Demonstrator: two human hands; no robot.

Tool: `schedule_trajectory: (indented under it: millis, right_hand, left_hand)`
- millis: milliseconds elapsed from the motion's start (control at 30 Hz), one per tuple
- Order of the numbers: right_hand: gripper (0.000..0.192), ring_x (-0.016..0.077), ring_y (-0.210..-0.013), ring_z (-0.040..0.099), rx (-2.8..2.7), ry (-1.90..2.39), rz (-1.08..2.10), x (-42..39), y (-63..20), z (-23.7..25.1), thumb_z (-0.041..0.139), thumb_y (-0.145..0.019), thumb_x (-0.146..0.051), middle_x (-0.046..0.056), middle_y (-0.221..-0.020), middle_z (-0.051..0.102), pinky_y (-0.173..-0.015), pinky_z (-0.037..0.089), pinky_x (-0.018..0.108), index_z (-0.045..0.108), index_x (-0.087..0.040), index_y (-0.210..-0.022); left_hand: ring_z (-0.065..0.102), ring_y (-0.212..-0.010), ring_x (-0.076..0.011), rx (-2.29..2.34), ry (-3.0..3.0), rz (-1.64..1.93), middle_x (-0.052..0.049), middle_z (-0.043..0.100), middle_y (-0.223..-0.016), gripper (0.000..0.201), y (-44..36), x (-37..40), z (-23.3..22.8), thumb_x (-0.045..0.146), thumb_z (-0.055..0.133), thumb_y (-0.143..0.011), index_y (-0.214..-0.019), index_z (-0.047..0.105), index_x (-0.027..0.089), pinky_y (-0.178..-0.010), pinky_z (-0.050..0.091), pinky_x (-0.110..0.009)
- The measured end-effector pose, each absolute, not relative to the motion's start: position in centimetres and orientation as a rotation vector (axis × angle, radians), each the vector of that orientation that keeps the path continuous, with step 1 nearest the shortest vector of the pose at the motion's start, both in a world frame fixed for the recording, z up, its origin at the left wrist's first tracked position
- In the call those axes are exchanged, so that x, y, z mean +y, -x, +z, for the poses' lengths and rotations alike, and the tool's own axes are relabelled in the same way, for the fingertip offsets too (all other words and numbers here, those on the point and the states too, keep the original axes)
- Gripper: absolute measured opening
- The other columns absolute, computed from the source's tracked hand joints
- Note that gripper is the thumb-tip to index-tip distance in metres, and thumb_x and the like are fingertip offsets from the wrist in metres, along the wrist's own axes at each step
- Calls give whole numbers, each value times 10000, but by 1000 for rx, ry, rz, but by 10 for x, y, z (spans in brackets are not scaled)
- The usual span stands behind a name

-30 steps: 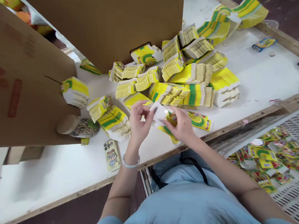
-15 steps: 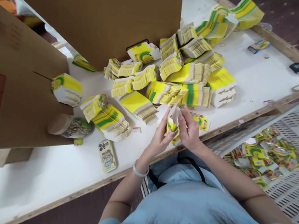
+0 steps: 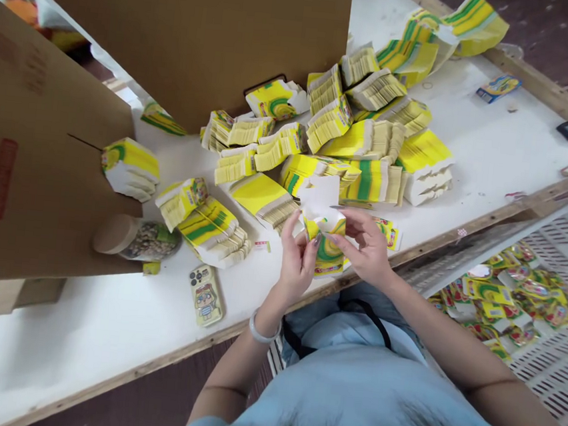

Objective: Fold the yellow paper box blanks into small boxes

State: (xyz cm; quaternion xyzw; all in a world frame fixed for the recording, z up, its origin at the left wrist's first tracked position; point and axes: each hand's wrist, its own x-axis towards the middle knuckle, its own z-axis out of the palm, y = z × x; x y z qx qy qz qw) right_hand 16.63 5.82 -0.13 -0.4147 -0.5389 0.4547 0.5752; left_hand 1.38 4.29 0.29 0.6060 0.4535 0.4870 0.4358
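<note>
Both hands hold one small yellow and green carton (image 3: 328, 245) above the near edge of the white table (image 3: 102, 329). My left hand (image 3: 296, 258) pinches its left side, my right hand (image 3: 368, 244) grips its right side. The carton stands opened into a box shape with white flaps (image 3: 320, 196) pointing up. Just beyond it lie many stacks of flat yellow cartons (image 3: 341, 145). One flat carton (image 3: 388, 233) lies on the table under my right hand.
A large brown cardboard box (image 3: 190, 36) stands at the back left, its flap (image 3: 32, 168) reaching over the table. A phone (image 3: 206, 294) and a jar of seeds (image 3: 135, 239) lie at the left. A white slotted crate (image 3: 551, 359) with folded cartons (image 3: 506, 301) sits at the lower right.
The flat carton taken from the table has been opened into a box shape between both hands, flaps now up. The hands moved slightly toward the table edge.
</note>
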Motion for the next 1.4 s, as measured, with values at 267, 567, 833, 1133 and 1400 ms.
schedule_trajectory:
  millis: [267, 567, 833, 1133, 1400]
  right_hand:
    - [347, 180, -783, 714, -1370, 1038, 1069, 66, -182, -9, 631, -937, -562, 47, -872, 743, -688, 612, 307, 733, -231, -916]
    - [405, 295, -1192, 715, -1714, 835, 950, 56, -211, -16, 763, -838, -572, 93, -1246, 763, -1054, 578, 484, 759, -300, -1138]
    - [511, 213, -1121, 724, -1446, 988, 1387, 50, -193, 1, 717, -902, -346, 71, -1425, 645, -892, 645, 348, 599, -312, -1397]
    - [474, 229, -1136, 732, -1285, 880, 1712, 71, -209, 6, 810, -783, -286, 51, -1357, 711, -966, 616, 371, 734, -278, -1251]
    - [518, 216, -1035, 752, -1321, 997, 1591, 64, -201, 10, 729, -792, -208, 57, -1394, 685, -867, 638, 342, 700, -270, -1305]
  left_hand:
    - [713, -1082, -203, 829, -1349, 838, -92, 663, -1265, 418, 8, 55, 16, 427, 645, -968, -1319, 458, 300, -854, 628, -322]
    - [755, -1047, -237, 781, -1311, 759, -119, 638, -1410, 797, 16, 51, 18, 364, 761, -885, -1563, 342, 380, -845, 661, -351]
    - [730, -1057, -204, 937, -1452, 785, -114, 537, -1494, 535, 16, 51, 21, 302, 728, -909, -1401, 520, 323, -784, 658, -281]
    - [704, -1117, -208, 932, -1453, 816, -122, 510, -1514, 524, 10, 48, 24, 307, 723, -913, -1395, 518, 295, -910, 647, -338]
    - [716, -1041, -187, 983, -1383, 806, -110, 513, -1519, 542, 3, 47, 26, 335, 716, -914, -1414, 508, 304, -815, 657, -285]
